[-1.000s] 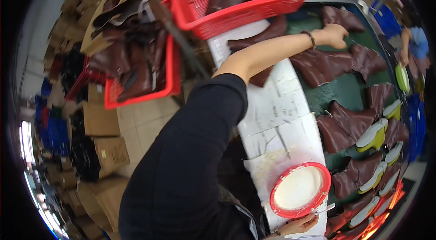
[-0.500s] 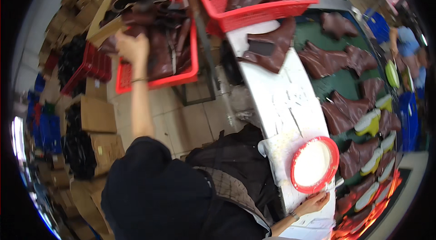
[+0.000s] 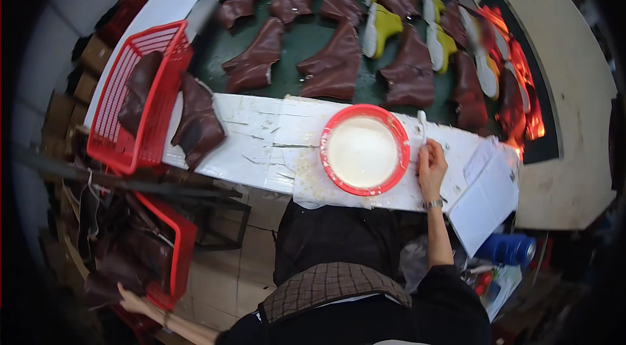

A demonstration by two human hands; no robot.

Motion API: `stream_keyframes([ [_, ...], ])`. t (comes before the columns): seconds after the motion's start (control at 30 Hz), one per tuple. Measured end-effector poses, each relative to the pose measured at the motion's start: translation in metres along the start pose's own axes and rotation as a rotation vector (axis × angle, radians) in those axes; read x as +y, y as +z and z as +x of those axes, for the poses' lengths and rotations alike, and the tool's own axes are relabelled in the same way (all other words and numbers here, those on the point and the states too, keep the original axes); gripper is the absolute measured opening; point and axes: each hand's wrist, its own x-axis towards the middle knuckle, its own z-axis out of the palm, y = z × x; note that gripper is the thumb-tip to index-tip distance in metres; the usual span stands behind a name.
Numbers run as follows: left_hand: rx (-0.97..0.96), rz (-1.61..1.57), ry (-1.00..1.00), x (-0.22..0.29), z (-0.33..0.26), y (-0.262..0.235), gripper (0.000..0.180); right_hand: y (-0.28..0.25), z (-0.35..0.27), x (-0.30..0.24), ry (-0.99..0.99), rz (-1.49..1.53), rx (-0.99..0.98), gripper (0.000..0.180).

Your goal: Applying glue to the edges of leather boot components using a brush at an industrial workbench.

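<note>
Right hand (image 3: 432, 165) grips white stick (image 3: 422, 124) | long axis pointing forward | left hand (image 3: 134, 302) at brown boot (image 3: 112, 278), grip unclear

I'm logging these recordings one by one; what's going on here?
The person's left hand touches a brown boot upper at the lower red basket; whether it grips is hard to tell. The right hand holds a slim white tool beside a red bowl of white liquid on the white bench. Beyond, more brown uppers lie on a green surface, some beside what look like yellow-green lasts with white undersides.
</note>
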Motion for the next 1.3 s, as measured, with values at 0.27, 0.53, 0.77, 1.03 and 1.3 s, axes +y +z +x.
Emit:
stream_keyframes([
  [0.27, -1.025, -0.278, 0.232, 0.13, -0.153, 0.04, 0.052, -0.003, 0.003, 0.001, 0.042, 0.031, 0.023, 0.023],
  [0.53, -1.892, -0.24, 0.921, 0.147, -0.357, 0.222, 0.065, -0.013, -0.002, -0.107, -0.331, -0.326, -0.154, 0.015],
  [0.77, -1.378, -0.132, 1.332, 0.166, -0.447, 0.181, 0.109, -0.001, -0.02, -0.137, -0.517, -0.819, -0.313, 0.006],
  [1.03, -2.018, -0.366, 0.62, 0.236, -0.401, 0.164, 0.042, -0.021, -0.029, -0.124, -0.35, -0.52, -0.211, 0.013],
  [1.3, -2.494, 0.039, 0.401, 0.269, -0.41, 0.123, 0.02, -0.005, -0.013, -0.151, -0.365, -0.177, -0.225, 0.016],
])
